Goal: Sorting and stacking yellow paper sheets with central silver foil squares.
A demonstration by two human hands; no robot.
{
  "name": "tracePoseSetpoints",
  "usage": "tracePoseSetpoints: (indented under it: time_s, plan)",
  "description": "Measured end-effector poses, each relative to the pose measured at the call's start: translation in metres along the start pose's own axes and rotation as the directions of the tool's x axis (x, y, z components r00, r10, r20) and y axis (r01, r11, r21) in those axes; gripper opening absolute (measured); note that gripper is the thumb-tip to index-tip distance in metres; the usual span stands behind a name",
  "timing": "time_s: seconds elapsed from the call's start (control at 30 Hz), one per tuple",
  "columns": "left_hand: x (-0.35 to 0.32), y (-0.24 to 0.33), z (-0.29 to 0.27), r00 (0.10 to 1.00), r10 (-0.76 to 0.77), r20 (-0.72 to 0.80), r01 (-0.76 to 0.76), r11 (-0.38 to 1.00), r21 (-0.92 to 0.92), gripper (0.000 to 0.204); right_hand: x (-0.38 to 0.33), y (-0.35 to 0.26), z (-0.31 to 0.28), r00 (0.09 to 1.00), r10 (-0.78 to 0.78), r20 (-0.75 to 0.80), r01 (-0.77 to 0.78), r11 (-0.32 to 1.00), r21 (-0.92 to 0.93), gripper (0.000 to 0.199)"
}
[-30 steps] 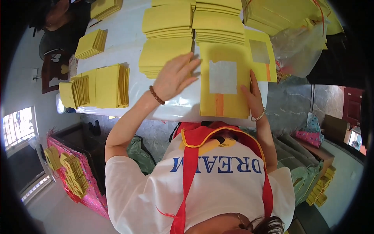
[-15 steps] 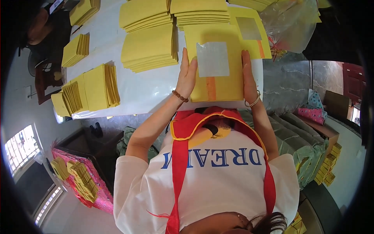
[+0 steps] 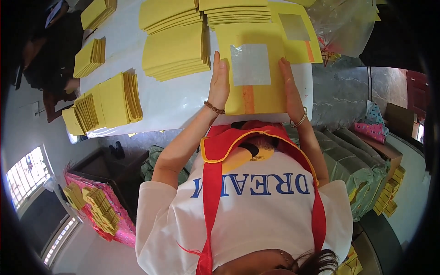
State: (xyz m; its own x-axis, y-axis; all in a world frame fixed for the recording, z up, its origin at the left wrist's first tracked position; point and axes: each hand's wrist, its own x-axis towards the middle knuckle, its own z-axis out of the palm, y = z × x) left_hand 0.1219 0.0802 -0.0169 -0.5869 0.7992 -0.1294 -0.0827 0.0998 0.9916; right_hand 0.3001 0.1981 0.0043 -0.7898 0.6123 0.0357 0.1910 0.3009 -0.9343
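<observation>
A stack of yellow joss paper [image 3: 270, 98] lies on the white table [image 3: 172, 98] in front of me. Its top sheet bears a silver square and an orange strip below that. Along its left edge stands my left hand [image 3: 220, 85], fingers stretched out flat. My right hand [image 3: 291, 89] is at the opposite edge, also straight-fingered, its fingertips leaning against the paper. How thick the stack is cannot be seen from above. Just beyond my right hand lies another yellow sheet [image 3: 306, 48] with the same silver and orange marking.
Fanned yellow paper bundles [image 3: 174, 48] sit left of my hands, with more bundles [image 3: 120, 98] along the table's left side. A clear plastic bag [image 3: 343, 27] is at the far right corner. At the far left is another person [image 3: 50, 59]. Green-wrapped packages [image 3: 343, 156] stand below the table's right side.
My right fingertips have tilted inward against the paper's edge. My left hand stays at its side with its fingers closer together. The person at far left has shifted.
</observation>
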Motion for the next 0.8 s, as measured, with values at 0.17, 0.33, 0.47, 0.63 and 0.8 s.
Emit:
tracePoseSetpoints:
  time_s: [0.17,0.33,0.47,0.63,0.8]
  plan:
    - [-0.001,0.000,0.000,1.000,-0.003,-0.016,0.003,1.000,0.002,0.069,0.000,0.001,0.001,0.999,0.043,-0.010,-0.043,0.998,-0.037,0.057]
    - [-0.001,0.000,0.001,1.000,0.002,-0.029,-0.002,1.000,0.001,0.070,-0.001,0.013,0.006,0.999,-0.034,-0.037,0.031,0.996,-0.079,0.041]
    - [-0.002,0.000,0.000,0.999,0.003,-0.040,-0.002,1.000,0.002,0.070,-0.001,0.006,0.009,0.996,-0.084,0.000,0.079,0.937,-0.339,0.044]
    - [-0.012,0.007,0.001,0.982,0.183,-0.045,-0.165,0.950,0.264,0.067,0.000,0.006,0.008,0.996,-0.092,-0.016,0.082,0.938,-0.335,0.046]
    - [-0.029,0.038,-0.013,0.824,0.444,0.352,-0.557,0.516,0.651,0.055,-0.002,0.006,0.009,0.995,-0.100,-0.027,0.084,0.936,-0.341,0.046]
